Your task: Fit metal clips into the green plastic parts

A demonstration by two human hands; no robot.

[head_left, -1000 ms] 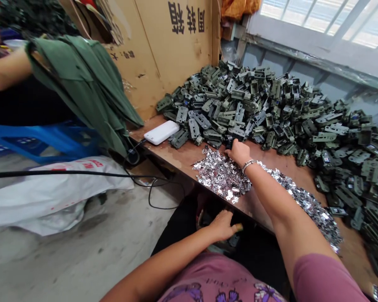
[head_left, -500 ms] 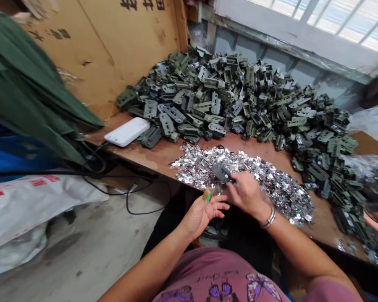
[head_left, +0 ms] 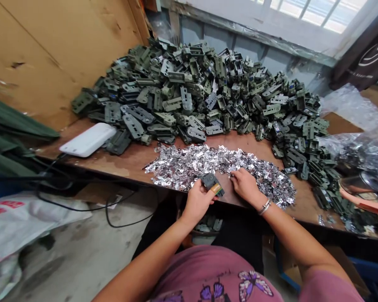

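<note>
A dark grey-green slotted housing (head_left: 209,180) is gripped in my left hand (head_left: 198,203), just over the table's front edge. Yellow wrapping with a green edge covers that thumb, which presses on the part. My right hand (head_left: 246,185), with a bracelet at its wrist, is at the near edge of a heap of small shiny metal clips (head_left: 185,161). Its thumb and fingertips are pinched together; whatever is between them is too small to make out. Behind the clips rises a large pile of similar green housings (head_left: 173,102).
A white power bank (head_left: 87,139) with a cable lies at the left of the brown table (head_left: 126,167). Cardboard (head_left: 94,42) stands behind it. Clear plastic bags (head_left: 353,105) and an orange-handled thing (head_left: 365,203) are at the right. A bowl of housings (head_left: 209,224) sits below the table edge.
The housing has passed from my right hand to my left, which has closed on it. My right hand has gone to the clips with fingers pinched. The view has shifted right.
</note>
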